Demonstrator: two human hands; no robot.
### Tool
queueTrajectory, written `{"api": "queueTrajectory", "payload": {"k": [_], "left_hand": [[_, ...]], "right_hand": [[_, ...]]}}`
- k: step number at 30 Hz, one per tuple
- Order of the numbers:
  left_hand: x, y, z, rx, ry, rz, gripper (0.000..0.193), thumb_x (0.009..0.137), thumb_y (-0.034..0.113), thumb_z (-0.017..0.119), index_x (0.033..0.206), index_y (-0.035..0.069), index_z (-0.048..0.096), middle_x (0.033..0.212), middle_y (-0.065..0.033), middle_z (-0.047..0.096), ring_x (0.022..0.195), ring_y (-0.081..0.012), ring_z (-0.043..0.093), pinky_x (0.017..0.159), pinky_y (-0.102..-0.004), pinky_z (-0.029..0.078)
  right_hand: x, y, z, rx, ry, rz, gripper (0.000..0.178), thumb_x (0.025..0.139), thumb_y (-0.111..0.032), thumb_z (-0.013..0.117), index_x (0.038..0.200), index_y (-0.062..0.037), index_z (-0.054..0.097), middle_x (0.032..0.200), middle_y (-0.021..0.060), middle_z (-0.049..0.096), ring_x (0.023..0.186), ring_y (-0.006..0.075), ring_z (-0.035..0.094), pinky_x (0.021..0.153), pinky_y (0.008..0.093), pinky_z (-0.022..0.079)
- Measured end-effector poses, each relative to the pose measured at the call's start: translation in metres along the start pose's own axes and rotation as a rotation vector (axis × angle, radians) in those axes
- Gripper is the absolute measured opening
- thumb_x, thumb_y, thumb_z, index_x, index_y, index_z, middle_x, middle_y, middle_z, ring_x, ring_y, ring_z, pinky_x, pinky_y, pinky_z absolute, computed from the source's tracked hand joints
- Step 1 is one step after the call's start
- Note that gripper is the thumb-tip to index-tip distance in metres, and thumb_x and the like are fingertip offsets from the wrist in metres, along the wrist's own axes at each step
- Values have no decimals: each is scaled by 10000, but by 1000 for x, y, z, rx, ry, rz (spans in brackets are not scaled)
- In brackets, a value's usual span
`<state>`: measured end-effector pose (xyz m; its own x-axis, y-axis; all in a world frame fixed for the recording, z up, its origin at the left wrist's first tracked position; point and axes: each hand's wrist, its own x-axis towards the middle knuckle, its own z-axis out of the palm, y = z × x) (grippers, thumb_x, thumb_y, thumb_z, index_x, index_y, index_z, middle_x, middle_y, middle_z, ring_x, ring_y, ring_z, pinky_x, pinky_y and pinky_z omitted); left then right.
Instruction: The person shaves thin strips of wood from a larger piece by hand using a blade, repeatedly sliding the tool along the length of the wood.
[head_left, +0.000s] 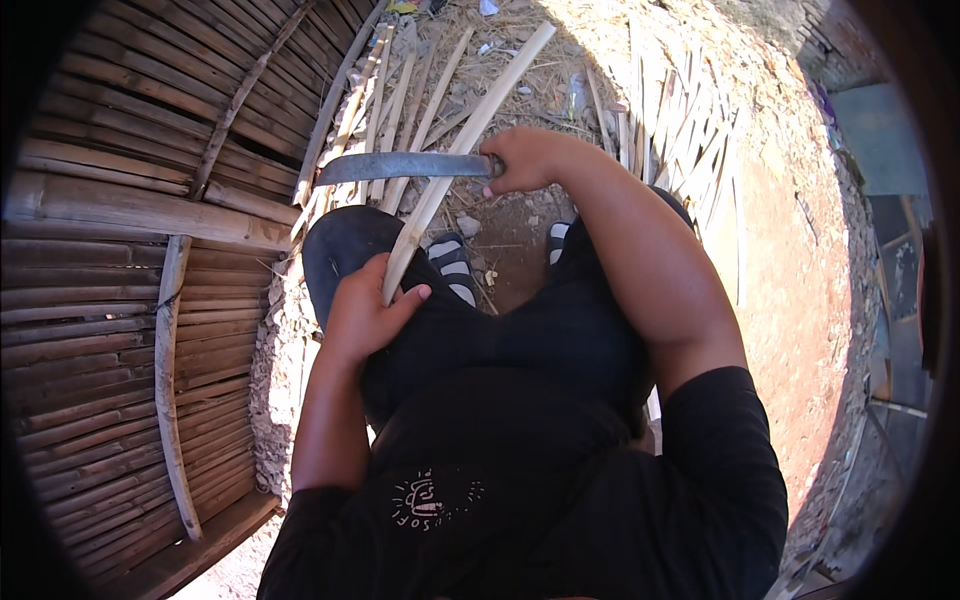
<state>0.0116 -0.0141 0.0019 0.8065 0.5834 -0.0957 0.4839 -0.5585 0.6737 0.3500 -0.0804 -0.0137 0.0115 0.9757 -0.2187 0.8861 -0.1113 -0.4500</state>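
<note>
A long pale bamboo strip slants up and away from my lap, its near end held by my left hand above my left thigh. My right hand grips the handle of a machete. Its grey, slightly curved blade points left and crosses over the strip about midway along. From above, I cannot tell whether the edge touches the bamboo. The handle is mostly hidden inside my fingers.
A slatted bamboo wall rises close on my left. Beyond my knees, several split bamboo strips lie on the littered ground, with another pile of thin strips to the right. My sandalled feet stand below the blade.
</note>
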Motion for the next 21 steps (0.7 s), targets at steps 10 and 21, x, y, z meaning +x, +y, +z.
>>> {"api": "queueTrajectory", "payload": {"k": [10,21], "left_hand": [[1,2,-2,14,-48,-72,499,882,248,847,1256,-28,667,825,-86,682,765,-148,632,724,-323,526],[0,0,3,-16,-1,-40,507,879,304,848,1224,-22,672,756,-81,655,693,-189,635,664,-343,517]], "right_hand": [[-1,-1,-1,14,6,-3,592,803,-451,838,1191,-22,712,1056,234,746,1050,422,710,937,486,546],[-2,-4,-2,17,-4,14,568,813,-435,832,1185,-24,710,1024,229,750,1031,415,715,918,489,550]]}}
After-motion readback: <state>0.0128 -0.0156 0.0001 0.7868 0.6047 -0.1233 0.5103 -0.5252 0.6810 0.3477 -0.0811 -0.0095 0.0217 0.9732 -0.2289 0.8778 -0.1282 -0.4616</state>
